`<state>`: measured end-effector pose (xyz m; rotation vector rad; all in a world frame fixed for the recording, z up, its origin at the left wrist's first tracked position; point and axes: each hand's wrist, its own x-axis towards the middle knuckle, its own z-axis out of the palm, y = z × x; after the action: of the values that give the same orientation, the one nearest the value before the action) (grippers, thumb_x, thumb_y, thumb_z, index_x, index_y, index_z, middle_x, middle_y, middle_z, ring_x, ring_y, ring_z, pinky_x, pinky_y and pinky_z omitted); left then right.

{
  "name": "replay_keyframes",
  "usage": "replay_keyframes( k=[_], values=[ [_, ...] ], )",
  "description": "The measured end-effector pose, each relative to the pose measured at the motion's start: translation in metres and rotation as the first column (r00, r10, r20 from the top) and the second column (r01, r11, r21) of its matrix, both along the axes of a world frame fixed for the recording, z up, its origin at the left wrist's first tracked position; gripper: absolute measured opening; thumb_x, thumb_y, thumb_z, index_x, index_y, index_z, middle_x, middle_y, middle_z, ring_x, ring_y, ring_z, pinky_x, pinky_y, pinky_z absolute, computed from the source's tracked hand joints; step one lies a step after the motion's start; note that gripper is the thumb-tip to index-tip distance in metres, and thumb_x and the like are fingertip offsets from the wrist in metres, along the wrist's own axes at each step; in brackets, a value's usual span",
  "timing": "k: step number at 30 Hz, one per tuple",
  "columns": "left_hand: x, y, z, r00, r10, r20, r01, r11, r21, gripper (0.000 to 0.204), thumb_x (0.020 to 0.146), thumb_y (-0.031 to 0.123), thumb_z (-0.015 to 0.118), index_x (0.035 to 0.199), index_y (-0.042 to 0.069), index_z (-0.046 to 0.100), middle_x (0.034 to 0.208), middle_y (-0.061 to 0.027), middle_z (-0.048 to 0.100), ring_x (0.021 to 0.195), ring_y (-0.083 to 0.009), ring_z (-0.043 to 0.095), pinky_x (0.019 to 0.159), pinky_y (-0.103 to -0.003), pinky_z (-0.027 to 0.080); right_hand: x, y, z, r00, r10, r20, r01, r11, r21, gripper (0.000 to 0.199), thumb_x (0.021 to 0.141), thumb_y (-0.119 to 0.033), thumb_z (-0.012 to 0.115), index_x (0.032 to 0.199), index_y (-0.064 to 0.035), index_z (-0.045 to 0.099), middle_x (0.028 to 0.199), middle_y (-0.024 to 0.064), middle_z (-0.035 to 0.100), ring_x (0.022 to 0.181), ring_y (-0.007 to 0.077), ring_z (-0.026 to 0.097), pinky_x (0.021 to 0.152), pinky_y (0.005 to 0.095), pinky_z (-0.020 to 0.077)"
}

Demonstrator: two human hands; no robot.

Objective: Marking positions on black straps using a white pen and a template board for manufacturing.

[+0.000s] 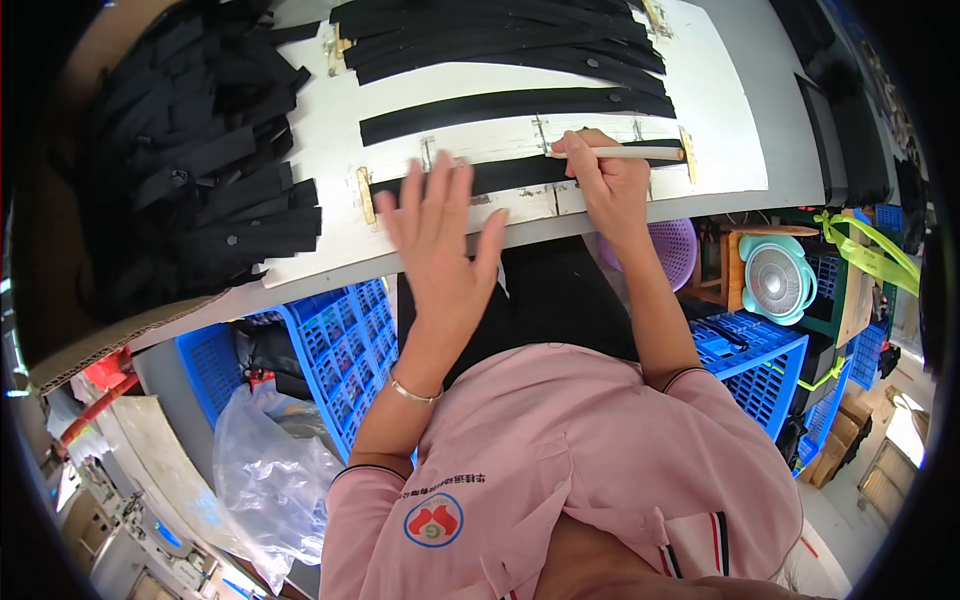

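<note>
hands are working at the near edge of a white board that is lying across a workbench. the left hand is lying open, fingers spread wide and palm down, with the fingertips reaching onto a long black strip that is running left to right along the board's front edge. a thin silver bracelet is sitting on that wrist. the right hand is curled closed, pinching a pale, slim stick between thumb and fingers; the stick is lying nearly level, pointing to the right, just above the right part of the same strip. the hand itself is resting on the strip.

brass-coloured clips are sitting at the strip's left end and further along the board. a second black strip is lying apart, higher on the board, and a row of more strips is overlapping at the board's far side. to the left, a loose heap of black pieces is piling up on brown cardboard.

below the bench, blue plastic crates are standing on both sides of the person, a clear plastic bag is slumping by the left crate, and a small teal fan is facing up on the right, beside a purple basket. the person is wearing a pink shirt.
</note>
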<state>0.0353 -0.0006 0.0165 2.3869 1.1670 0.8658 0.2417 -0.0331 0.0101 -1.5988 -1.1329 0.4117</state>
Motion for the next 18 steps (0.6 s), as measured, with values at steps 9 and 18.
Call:
replay_keyframes(
  k=[9, 18],
  values=[
    [0.058, 0.009, -0.014, 0.972, -0.086, 0.218, 0.078, 0.996, 0.043, 0.015, 0.085, 0.007, 0.075, 0.099, 0.004, 0.074, 0.108, -0.0057, 0.068, 0.104, -0.0265, 0.060, 0.096, -0.041, 0.041, -0.001, -0.002, 0.006, 0.998, -0.005, -0.057, 0.004, 1.000, -0.015, 0.024, 0.100, -0.015, 0.064, 0.088, 0.0030, 0.075, 0.070, 0.0065, 0.068, 0.059, 0.0087, 0.059, 0.055, 0.0263, 0.0460],
    [0.061, 0.009, -0.013, 0.978, -0.051, 0.201, 0.041, 0.998, 0.052, 0.013, 0.083, 0.007, 0.078, 0.096, 0.008, 0.075, 0.106, -0.0020, 0.072, 0.101, -0.0231, 0.063, 0.094, -0.036, 0.040, 0.007, -0.009, 0.002, 0.990, 0.126, -0.057, -0.127, 0.992, -0.021, 0.026, 0.099, -0.018, 0.066, 0.083, 0.0022, 0.074, 0.062, 0.0071, 0.065, 0.053, 0.0091, 0.056, 0.050, 0.0272, 0.0419]
  ],
)
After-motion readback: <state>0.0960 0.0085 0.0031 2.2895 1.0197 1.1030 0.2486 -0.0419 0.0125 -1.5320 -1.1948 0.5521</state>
